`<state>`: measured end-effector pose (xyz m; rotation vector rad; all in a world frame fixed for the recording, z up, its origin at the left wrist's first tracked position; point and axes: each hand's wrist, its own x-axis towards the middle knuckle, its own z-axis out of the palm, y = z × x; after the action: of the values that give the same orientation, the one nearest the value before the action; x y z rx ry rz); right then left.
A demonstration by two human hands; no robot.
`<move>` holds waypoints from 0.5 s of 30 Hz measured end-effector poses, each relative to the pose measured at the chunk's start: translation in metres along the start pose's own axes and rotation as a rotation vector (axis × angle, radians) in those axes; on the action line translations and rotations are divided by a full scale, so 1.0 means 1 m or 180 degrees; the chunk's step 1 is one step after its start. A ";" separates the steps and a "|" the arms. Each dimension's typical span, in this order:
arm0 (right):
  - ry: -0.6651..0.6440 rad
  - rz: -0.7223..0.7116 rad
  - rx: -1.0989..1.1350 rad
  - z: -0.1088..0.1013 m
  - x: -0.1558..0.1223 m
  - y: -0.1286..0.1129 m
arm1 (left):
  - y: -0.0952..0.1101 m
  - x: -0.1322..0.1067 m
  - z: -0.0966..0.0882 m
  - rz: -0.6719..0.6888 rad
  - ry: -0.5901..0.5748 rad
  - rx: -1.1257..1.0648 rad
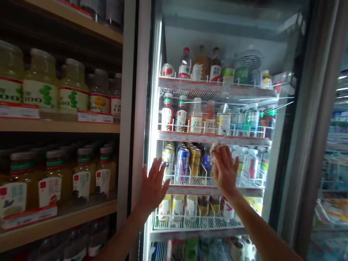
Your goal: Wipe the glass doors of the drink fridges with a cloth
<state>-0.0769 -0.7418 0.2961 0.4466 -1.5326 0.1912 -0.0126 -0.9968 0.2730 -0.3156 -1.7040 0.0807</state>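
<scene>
- My left hand (154, 185) is spread wide, thumb out to the side, with nothing in it; it is raised at the left side of the glass door (223, 40), though I cannot tell how firmly the palm rests there
- My right hand (225, 170) has its fingers mostly together over a small pale cloth (216, 146), one finger standing off from the rest
- The cloth is bunched at my right fingertips, up by the door, just below the front strip of the cooler's second shelf (212, 137)
- Behind my hands, the third shelf carries a blue can (182, 165) and, just beside it, a gold can (195, 161), with bottles farther right
- On the cooler's top shelf a red-capped bottle (185, 65) stands upright among other drinks
- To my left, past a metal post (141, 90), wooden shelves (59, 125) hold rows of bottles above red-edged price tags (95, 117)
- Far right, more stocked shelving (331, 145) shows, blurred
</scene>
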 end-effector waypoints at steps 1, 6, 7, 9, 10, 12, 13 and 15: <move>0.0183 0.0275 -0.0070 -0.001 0.002 0.007 | 0.008 0.003 0.003 0.0005 0.0025 -0.0012; -0.0248 -0.0135 0.0097 -0.011 -0.013 0.011 | 0.051 0.017 0.025 0.0128 0.0058 -0.0159; -0.0417 -0.0306 0.0126 -0.013 -0.017 0.017 | 0.058 0.019 0.030 0.0096 0.0051 -0.0158; -0.0286 -0.0055 -0.0025 -0.018 -0.022 0.038 | 0.067 0.021 0.038 -0.0014 0.0084 -0.0128; -0.0028 0.0324 -0.0169 -0.020 -0.024 0.051 | 0.069 0.021 0.041 -0.0044 0.0120 -0.0107; 0.0422 0.0965 -0.0368 -0.022 -0.025 0.069 | 0.071 0.022 0.045 -0.0041 0.0198 -0.0069; 0.0474 0.1028 -0.0364 -0.022 -0.027 0.072 | 0.070 0.022 0.045 -0.0040 0.0241 -0.0062; 0.0126 0.0561 -0.0171 -0.023 -0.031 0.069 | 0.070 0.023 0.045 -0.0050 0.0312 -0.0073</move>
<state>-0.0845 -0.6651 0.2767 0.2635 -1.5346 0.2935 -0.0480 -0.9181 0.2713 -0.3182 -1.6110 0.0336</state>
